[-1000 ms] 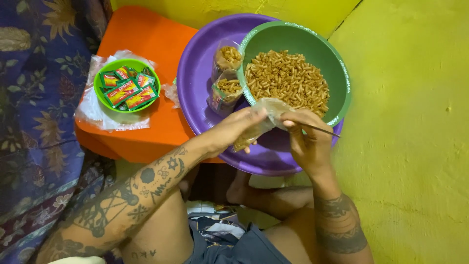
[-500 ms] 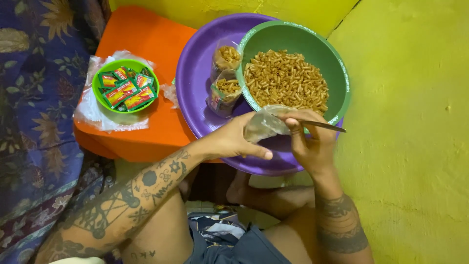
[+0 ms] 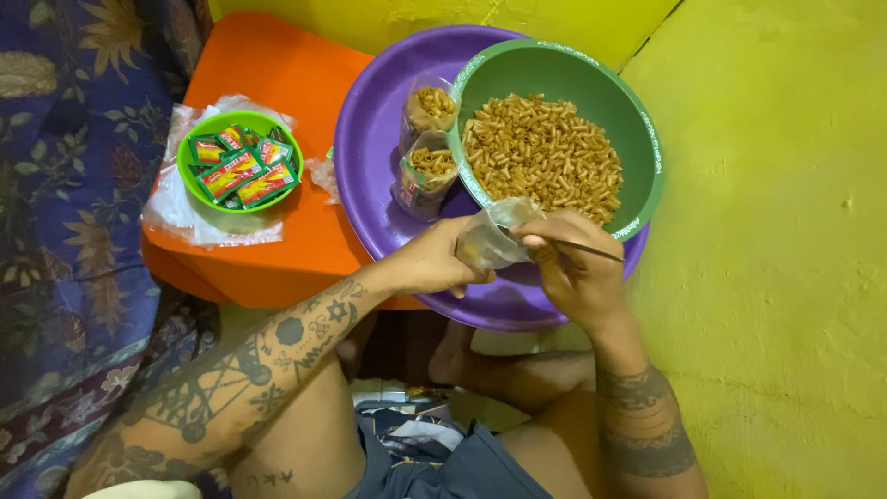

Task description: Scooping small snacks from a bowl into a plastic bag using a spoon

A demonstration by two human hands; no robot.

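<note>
Left hand point(image 3: 434, 266): curling closed around the small clear plastic bag point(image 3: 492, 238), gripping from the bag's 8 o'clock side, forearm running down toward 7 o'clock.
Right hand point(image 3: 577, 268): pinching closed on a thin dark stick-like tool point(image 3: 591, 249), fingertips touching the bag's mouth at its 3 o'clock side; tool pointing toward 3 o'clock.
Clear plastic bag: sitting between both hands, hovering over the near rim of the green bowl point(image 3: 637, 120) and the purple basin point(image 3: 370, 176); contents too hard to make out.
Green bowl: resting inside the purple basin toward 2 o'clock, holding a heap of brown fried macaroni-like snack point(image 3: 540, 152).
Filled bags point(image 3: 427, 139): two small clear bags of the same snack, standing in the basin just beside the bowl at its 9 o'clock, touching each other.
Purple basin: overlapping the orange stool point(image 3: 277, 83) at the stool's 3 o'clock edge.
Small green bowl point(image 3: 198, 192): sitting on the stool at 9 o'clock of the basin, holding red-and-green sachets point(image 3: 242, 171), lying on crumpled clear plastic point(image 3: 185, 222).
Surroundings: yellow floor point(image 3: 776, 277) lying at 3 o'clock, blue floral cloth point(image 3: 65, 185) at 9 o'clock.
</note>
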